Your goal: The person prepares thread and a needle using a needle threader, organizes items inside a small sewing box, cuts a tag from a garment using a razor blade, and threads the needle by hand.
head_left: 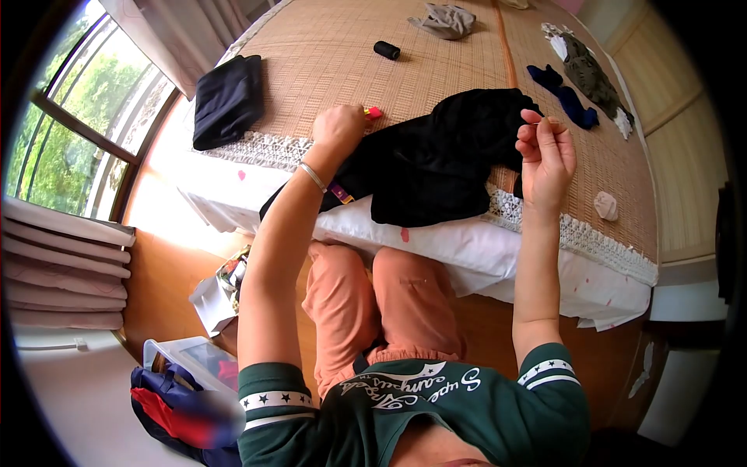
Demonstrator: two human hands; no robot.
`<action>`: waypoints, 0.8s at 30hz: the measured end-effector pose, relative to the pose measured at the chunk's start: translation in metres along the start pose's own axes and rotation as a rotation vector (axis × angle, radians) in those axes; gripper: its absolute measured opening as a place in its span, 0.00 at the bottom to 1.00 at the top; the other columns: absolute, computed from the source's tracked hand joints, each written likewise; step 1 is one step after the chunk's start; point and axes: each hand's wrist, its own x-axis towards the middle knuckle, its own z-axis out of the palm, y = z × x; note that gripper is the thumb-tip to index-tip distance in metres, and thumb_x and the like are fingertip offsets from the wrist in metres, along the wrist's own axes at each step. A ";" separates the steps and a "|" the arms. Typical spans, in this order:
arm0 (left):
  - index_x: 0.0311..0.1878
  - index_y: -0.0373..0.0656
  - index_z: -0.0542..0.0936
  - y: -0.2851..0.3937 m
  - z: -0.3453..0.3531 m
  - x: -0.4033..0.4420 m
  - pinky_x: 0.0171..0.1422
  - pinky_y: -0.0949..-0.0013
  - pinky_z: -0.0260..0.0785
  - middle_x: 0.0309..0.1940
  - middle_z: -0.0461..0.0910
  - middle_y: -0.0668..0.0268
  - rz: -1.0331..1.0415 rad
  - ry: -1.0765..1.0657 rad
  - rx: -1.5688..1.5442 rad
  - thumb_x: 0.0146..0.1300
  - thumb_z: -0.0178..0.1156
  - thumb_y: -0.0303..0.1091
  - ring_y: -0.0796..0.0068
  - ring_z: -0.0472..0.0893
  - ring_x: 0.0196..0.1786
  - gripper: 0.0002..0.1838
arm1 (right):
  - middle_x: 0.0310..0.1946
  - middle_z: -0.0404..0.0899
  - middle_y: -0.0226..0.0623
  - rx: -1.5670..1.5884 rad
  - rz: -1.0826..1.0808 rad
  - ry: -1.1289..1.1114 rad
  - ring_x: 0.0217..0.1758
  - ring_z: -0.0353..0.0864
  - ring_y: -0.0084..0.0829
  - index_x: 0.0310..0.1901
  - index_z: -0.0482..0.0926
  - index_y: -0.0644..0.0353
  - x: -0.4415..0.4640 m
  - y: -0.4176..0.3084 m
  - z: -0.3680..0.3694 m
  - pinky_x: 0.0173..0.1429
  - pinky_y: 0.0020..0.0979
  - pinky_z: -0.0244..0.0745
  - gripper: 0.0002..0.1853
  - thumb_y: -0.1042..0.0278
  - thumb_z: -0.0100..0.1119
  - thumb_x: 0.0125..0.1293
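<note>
My left hand (340,130), a bracelet at its wrist, is closed in a fist above the bed. From its fingers sticks out a small red-and-yellow object (373,114) whose kind I cannot tell. Raised at the right, my right hand (546,156) has thumb and fingertips pinched together; whatever is between them is too small to make out. Black cloth (436,159), apparently a garment, lies rumpled on the bed edge between both hands. A purple-and-yellow item (341,193) rests near my left wrist.
The bed (327,47) carries a woven mat with a lace edge. On it are a black thread spool (387,50), folded dark cloth (228,101), grey cloth (447,21), navy cloth (566,95), an olive garment (589,71) and a whitish crumpled piece (605,206). A plastic bin (204,359) stands on the floor.
</note>
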 end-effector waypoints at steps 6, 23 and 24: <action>0.33 0.43 0.77 -0.016 0.001 -0.016 0.34 0.57 0.71 0.26 0.78 0.54 -0.083 0.005 0.011 0.59 0.50 0.44 0.55 0.79 0.32 0.14 | 0.35 0.78 0.42 -0.008 -0.059 -0.018 0.28 0.77 0.21 0.35 0.70 0.62 -0.008 -0.007 0.009 0.31 0.18 0.75 0.03 0.73 0.49 0.63; 0.34 0.38 0.79 -0.012 -0.050 -0.087 0.32 0.71 0.68 0.21 0.78 0.64 0.324 0.071 -1.029 0.61 0.53 0.38 0.72 0.77 0.24 0.13 | 0.34 0.77 0.38 0.065 0.110 0.047 0.32 0.77 0.22 0.36 0.71 0.61 0.004 0.015 -0.023 0.35 0.19 0.76 0.03 0.72 0.50 0.63; 0.34 0.38 0.79 -0.010 -0.049 -0.094 0.32 0.71 0.68 0.21 0.78 0.64 0.322 0.068 -1.027 0.61 0.53 0.38 0.72 0.77 0.24 0.13 | 0.34 0.77 0.38 0.087 0.118 0.050 0.32 0.77 0.22 0.36 0.71 0.61 0.004 0.016 -0.025 0.35 0.19 0.76 0.03 0.72 0.50 0.63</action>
